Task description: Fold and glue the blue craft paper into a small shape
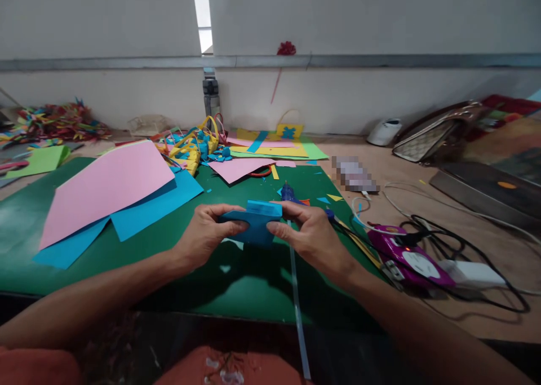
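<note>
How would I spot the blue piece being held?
Find the green mat. Above it, between the left hand and right hand, is the blue piece. Unlike the larger blue paper beneath the pink sheet, it is folded and held.

No text, label, brand, number or sign can be read anywhere — not one letter.

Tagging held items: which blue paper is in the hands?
The folded piece between the left hand and right hand. The large blue paper lies partly under a pink sheet; blue scraps lie loose.
</note>
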Action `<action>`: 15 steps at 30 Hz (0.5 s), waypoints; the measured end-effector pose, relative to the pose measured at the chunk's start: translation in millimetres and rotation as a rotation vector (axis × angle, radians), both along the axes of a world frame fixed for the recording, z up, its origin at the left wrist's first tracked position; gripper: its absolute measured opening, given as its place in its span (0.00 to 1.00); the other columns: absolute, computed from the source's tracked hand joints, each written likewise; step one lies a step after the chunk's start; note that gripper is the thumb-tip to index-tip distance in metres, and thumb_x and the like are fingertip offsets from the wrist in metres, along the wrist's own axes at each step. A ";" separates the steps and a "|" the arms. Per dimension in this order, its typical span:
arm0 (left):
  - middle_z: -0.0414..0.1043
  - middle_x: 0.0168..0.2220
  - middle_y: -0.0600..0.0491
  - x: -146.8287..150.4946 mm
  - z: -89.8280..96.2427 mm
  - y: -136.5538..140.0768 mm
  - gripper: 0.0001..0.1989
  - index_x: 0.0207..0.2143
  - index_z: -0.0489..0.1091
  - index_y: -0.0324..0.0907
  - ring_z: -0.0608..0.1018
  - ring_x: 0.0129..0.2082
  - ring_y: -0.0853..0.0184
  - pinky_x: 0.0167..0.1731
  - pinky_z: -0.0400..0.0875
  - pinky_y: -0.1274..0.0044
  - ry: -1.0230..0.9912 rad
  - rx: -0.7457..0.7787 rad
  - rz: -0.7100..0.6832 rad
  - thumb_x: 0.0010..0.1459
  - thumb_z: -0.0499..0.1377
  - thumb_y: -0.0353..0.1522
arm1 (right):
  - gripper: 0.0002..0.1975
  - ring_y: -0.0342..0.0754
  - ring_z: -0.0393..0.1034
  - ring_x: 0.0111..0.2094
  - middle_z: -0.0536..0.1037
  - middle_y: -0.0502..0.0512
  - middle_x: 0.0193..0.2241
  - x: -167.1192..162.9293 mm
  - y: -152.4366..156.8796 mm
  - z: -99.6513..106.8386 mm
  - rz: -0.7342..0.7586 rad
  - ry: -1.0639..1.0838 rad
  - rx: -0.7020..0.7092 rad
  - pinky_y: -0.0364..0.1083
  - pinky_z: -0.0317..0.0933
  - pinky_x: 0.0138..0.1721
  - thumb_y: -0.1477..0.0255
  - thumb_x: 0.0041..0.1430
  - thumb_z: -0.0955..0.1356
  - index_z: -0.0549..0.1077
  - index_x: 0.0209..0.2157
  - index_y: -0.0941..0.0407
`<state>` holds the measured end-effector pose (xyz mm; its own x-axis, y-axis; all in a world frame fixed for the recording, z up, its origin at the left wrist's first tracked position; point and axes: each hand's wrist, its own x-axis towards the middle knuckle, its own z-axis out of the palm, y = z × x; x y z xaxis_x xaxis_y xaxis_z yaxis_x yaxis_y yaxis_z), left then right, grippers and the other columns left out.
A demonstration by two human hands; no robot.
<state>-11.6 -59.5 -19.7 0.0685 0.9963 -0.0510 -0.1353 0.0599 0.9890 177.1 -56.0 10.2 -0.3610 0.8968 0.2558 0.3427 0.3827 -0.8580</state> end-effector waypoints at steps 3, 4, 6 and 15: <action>0.75 0.25 0.58 -1.1 1.1 -0.1 0.09 0.27 0.77 0.41 0.72 0.26 0.74 0.29 0.68 0.82 -0.003 -0.005 -0.058 0.37 0.68 0.29 | 0.11 0.45 0.70 0.33 0.79 0.52 0.34 0.7 -0.5 0.4 0.006 0.004 0.001 0.44 0.64 0.32 0.70 0.52 0.68 0.76 0.38 0.57; 0.75 0.24 0.58 -1.8 2.1 -0.3 0.09 0.27 0.77 0.41 0.72 0.25 0.74 0.29 0.67 0.83 0.003 -0.005 -0.079 0.38 0.68 0.29 | 0.12 0.46 0.70 0.33 0.79 0.52 0.34 0.8 -0.7 0.5 0.009 0.006 0.003 0.44 0.64 0.33 0.70 0.52 0.68 0.76 0.39 0.57; 0.74 0.23 0.58 -3.6 4.7 -0.8 0.07 0.26 0.77 0.41 0.71 0.24 0.75 0.27 0.66 0.83 0.029 0.012 -0.129 0.39 0.68 0.29 | 0.13 0.46 0.71 0.34 0.79 0.52 0.34 0.9 -1.2 0.5 0.015 0.008 0.003 0.44 0.64 0.34 0.70 0.52 0.68 0.75 0.40 0.57; 0.72 0.22 0.58 -4.7 9.7 -3.0 0.08 0.28 0.77 0.41 0.68 0.21 0.77 0.23 0.63 0.84 0.050 0.056 -0.182 0.42 0.68 0.32 | 0.12 0.46 0.71 0.33 0.79 0.52 0.33 -1.5 -3.1 0.2 0.016 0.004 0.006 0.44 0.65 0.35 0.70 0.52 0.67 0.75 0.40 0.56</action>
<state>-16.3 -62.5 -10.0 0.2462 0.9692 -0.0036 -0.0782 0.0236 0.9967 175.5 -59.2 10.5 -0.3738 0.8894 0.2630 0.3331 0.3934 -0.8569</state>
